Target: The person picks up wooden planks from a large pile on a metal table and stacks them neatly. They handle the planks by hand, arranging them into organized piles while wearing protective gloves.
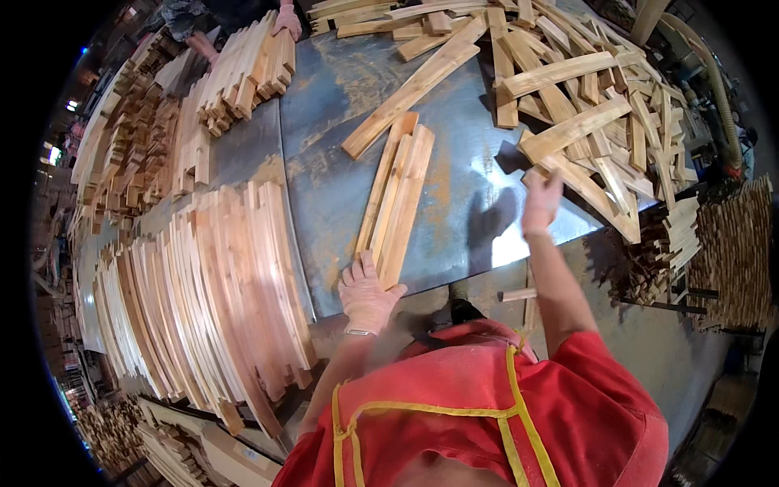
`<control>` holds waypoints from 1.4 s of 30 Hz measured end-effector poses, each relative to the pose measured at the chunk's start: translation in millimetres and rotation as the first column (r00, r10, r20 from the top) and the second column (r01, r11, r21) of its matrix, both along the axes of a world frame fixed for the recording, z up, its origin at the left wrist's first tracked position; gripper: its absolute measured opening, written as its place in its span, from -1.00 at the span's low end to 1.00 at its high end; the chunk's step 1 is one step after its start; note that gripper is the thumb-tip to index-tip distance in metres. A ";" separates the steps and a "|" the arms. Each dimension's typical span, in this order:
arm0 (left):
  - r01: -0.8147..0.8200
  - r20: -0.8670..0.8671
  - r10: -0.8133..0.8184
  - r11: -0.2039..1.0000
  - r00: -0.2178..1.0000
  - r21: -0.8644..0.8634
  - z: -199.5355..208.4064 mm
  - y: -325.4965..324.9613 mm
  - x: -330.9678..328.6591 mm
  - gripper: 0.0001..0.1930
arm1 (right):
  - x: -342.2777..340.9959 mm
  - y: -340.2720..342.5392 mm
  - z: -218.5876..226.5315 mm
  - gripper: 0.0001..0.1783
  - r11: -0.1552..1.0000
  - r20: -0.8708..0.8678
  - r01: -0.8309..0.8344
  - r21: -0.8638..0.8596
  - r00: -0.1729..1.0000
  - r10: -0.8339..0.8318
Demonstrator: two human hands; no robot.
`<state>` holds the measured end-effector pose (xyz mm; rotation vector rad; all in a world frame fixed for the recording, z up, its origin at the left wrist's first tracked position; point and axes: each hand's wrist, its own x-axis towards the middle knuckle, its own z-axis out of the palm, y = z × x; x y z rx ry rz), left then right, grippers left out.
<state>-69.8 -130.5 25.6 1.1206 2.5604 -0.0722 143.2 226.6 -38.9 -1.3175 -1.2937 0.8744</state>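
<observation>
My left hand (369, 299) is at the near ends of a small group of wooden slats (406, 203), its fingers over the ends and its thumb at their right side. These slats lie side by side, lengthwise, on the metal tabletop (324, 114). To the right, my right hand (542, 203) is closed around the near left end of a slat (591, 193) at the edge of a loose heap. Its fingertips are partly hidden by the wood. Another single slat (414, 97) lies slantwise beyond the group.
A jumbled heap of slats (560, 81) covers the table's far right. Rows of slats (211, 284) stand closely packed at the left. Beyond them, another person's hand (287, 22) rests on a stack (251, 69). More stacked wood (734, 252) stands at right, past the table edge.
</observation>
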 end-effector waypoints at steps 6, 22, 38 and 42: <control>-0.046 0.007 0.048 0.989 0.999 -0.139 -7.1 34.7 3.0 0.20 | 1.1 147.4 43.2 0.47 0.895 0.482 0.382 -0.231 0.844 -0.236; -0.463 -0.357 0.488 0.872 0.796 0.159 -31.2 -142.7 -61.9 -0.12 | -90.6 -184.6 19.1 -0.32 0.615 -0.628 -0.631 -0.473 0.731 0.268; -0.221 -0.178 0.264 0.949 0.948 0.226 -15.8 -142.4 -92.4 -0.20 | -321.0 -146.5 48.8 -0.54 -0.146 0.551 -0.802 -0.580 -0.518 0.655; -0.284 -0.206 0.319 0.941 0.925 0.185 -14.9 -112.0 -93.9 -0.26 | -328.2 97.8 -12.7 -0.29 0.332 0.985 -0.935 -0.122 -0.155 -0.074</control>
